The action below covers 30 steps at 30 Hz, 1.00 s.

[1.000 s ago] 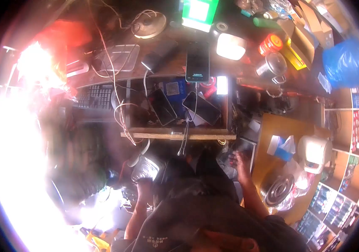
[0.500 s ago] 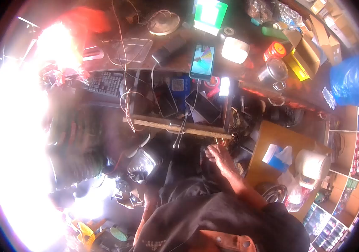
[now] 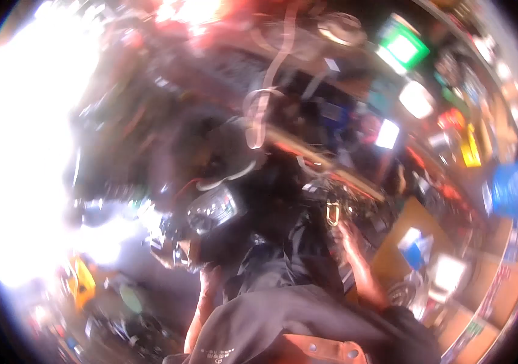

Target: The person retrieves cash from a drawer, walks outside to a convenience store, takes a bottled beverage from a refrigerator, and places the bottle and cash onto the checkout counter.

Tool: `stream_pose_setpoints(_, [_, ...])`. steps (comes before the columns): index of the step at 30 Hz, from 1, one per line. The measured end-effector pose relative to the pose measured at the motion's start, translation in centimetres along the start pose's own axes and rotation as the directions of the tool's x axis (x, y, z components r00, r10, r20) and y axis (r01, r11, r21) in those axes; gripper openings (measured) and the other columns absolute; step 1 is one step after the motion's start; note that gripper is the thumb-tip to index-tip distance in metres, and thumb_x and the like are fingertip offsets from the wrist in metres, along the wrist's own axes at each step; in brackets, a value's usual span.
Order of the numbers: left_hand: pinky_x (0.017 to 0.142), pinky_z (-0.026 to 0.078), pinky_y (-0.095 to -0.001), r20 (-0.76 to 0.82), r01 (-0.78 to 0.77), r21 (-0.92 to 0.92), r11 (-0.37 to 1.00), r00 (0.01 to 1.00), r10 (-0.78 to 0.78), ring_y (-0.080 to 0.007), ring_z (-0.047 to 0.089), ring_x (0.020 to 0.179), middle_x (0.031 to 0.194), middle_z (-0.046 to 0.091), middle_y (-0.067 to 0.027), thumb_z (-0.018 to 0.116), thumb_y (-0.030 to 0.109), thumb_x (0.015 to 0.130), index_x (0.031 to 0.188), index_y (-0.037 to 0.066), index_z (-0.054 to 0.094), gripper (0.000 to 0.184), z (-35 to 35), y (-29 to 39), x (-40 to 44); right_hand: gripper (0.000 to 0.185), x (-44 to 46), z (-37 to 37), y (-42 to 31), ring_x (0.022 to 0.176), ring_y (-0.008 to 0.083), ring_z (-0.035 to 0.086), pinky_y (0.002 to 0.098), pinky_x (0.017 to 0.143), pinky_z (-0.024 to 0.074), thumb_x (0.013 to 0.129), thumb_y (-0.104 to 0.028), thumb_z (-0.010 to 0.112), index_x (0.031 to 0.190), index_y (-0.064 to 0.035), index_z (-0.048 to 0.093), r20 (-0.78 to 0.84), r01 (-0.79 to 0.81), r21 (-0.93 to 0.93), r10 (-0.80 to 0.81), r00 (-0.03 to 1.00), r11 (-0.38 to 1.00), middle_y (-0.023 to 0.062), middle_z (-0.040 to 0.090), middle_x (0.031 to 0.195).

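Motion smears the view. My right hand (image 3: 345,235) is low to the right of my lap, just below a brass-coloured loop (image 3: 333,213); whether the hand touches it is unclear, and its fingers are blurred. At the lower left, my left hand (image 3: 209,274) hangs beside my dark clothing, its fingers too smeared to read. Near it lie a silvery plastic-wrapped bundle (image 3: 213,209) and a small brown boxy item (image 3: 182,252). Ahead, the open drawer's wooden front edge (image 3: 325,165) runs diagonally, with a blue item (image 3: 333,113) inside.
A wooden board (image 3: 395,241) at the right bears a blue-and-white tissue pack (image 3: 415,249). Beyond are a blue plastic bag (image 3: 513,189), a green-framed bright sign (image 3: 402,48) and shelves (image 3: 494,267). Pale cables (image 3: 262,112) hang in front. A yellow item (image 3: 81,283) lies lower left.
The whole view has swung, with the drawer and desk now tilted and shifted right. My right hand has moved from near the drawer front to the right of my lap. The phone on the desk is now blurred.
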<state>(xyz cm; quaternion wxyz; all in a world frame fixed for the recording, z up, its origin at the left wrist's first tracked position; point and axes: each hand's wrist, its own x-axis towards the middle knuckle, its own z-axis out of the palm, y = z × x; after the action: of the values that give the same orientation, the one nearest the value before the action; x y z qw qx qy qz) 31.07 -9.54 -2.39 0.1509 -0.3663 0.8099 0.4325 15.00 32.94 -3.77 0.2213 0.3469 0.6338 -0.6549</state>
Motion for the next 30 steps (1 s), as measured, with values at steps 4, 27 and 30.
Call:
stream_pose_setpoints(4, [0.07, 0.049, -0.032, -0.035, 0.243, -0.115, 0.963, 0.968, -0.249, -0.0202, 0.062, 0.079, 0.088, 0.066, -0.0154, 0.061, 0.018, 0.079, 0.096, -0.004, 0.064, 0.028, -1.3, -8.9, -4.0, 0.032, -0.5, 2.2, 3.0, 0.071, 0.0129, 0.061, 0.0253, 0.057, 0.0484, 0.088, -0.032, 0.058, 0.108, -0.0071, 0.056, 0.055, -0.07, -0.168, 0.08, 0.995, 0.983, 0.005, 0.064, 0.086])
stream_pose_setpoints(27, [0.051, 0.047, -0.029, -0.086, 0.163, -0.976, 0.141, 0.301, -0.95, -0.015, 0.059, 0.059, 0.071, 0.064, -0.0083, 0.059, 0.011, 0.075, 0.086, -0.003, 0.065, 0.018, 8.8, -22.5, -32.7, 0.033, -13.2, 43.2, 9.3, 0.071, 0.0129, 0.058, 0.0264, 0.06, 0.0473, 0.086, -0.03, 0.062, 0.105, -0.0027, 0.057, 0.764, 0.608, -0.645, 0.407, 0.5, 0.464, 0.0068, 0.063, 0.086])
stream_pose_setpoints(30, [0.049, 0.046, -0.0294, -0.1, 0.059, -0.991, 0.119, 0.263, -0.96, -0.0152, 0.059, 0.056, 0.068, 0.063, -0.0087, 0.059, 0.009, 0.075, 0.086, -0.005, 0.063, 0.018, 7.3, -24.3, -35.8, 0.034, -14.7, 46.8, 17.0, 0.073, 0.015, 0.059, 0.0293, 0.064, 0.0478, 0.084, -0.029, 0.063, 0.102, 0.0, 0.06, 0.773, 0.757, -0.593, 0.46, 0.437, 0.276, 0.008, 0.064, 0.085])
